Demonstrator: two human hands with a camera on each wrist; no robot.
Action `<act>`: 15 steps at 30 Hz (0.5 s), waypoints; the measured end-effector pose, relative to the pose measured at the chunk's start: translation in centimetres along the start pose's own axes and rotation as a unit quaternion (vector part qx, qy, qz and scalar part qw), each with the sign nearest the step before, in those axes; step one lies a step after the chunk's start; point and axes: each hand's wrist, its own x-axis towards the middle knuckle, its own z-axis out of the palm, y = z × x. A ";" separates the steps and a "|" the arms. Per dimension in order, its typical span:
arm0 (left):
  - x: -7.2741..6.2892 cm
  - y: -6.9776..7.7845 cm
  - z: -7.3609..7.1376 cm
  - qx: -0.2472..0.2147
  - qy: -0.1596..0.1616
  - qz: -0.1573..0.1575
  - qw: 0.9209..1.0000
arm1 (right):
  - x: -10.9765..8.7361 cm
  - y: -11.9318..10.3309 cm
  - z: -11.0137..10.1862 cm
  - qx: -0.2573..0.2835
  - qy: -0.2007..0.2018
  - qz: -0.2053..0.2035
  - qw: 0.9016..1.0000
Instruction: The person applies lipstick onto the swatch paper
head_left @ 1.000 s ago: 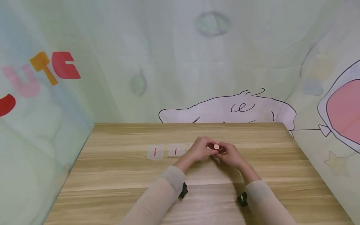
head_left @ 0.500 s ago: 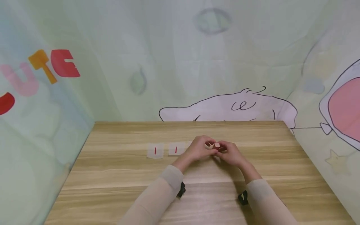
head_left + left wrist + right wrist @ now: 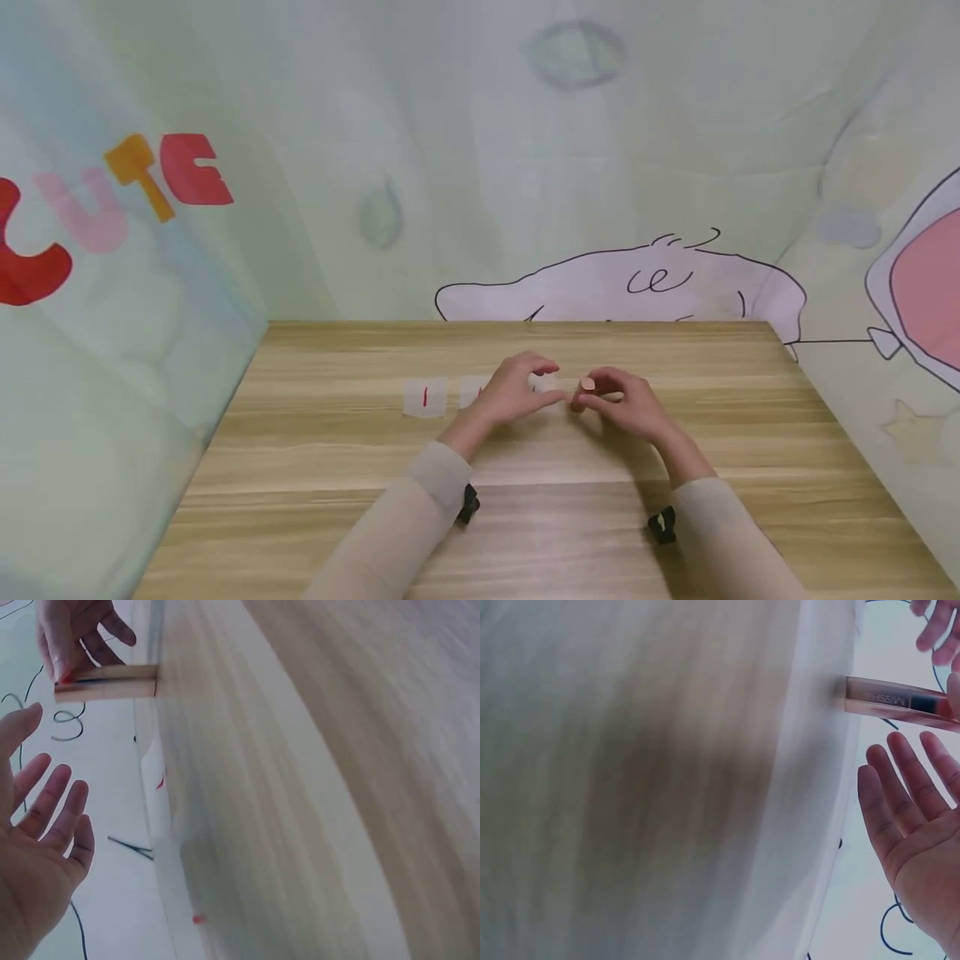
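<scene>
A slim pinkish lip gloss tube (image 3: 582,393) with lettering on its side stands upright on the wooden table. My right hand (image 3: 630,407) pinches it near the top between thumb and fingers. In the left wrist view, the base of the lip gloss tube (image 3: 112,684) meets the tabletop. To its left, my left hand (image 3: 512,392) hovers apart from it, thumb and fingers spread and holding nothing. That hand partly covers a white paper square (image 3: 472,387) with a red mark, and another pale square (image 3: 551,386) shows between its fingers and thumb.
Another white paper square (image 3: 425,397) with a red stroke lies at the left end of the row. The wooden table (image 3: 337,467) ends at a printed cloth backdrop (image 3: 315,167) behind and at both sides.
My left hand has let go of the lip gloss tube and drawn back left, its fingers opening. My right hand stays on the tube. The head view has shifted slightly.
</scene>
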 end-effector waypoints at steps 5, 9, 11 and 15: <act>-0.9 -0.3 -0.9 0.007 0.007 -0.009 1.000 | -0.1 -0.5 -0.2 0.007 0.024 -0.007 1.000; -1.6 -0.5 -1.7 0.014 0.015 -0.019 1.000 | 0.1 -0.9 -0.3 0.008 0.033 -0.021 0.999; -2.0 -0.6 -2.1 0.023 0.020 -0.019 0.999 | 0.1 -1.2 -0.2 -0.002 0.035 -0.028 0.999; -2.7 -0.8 -2.9 0.042 0.025 -0.026 0.998 | 0.3 -1.5 0.0 -0.025 0.048 -0.057 0.997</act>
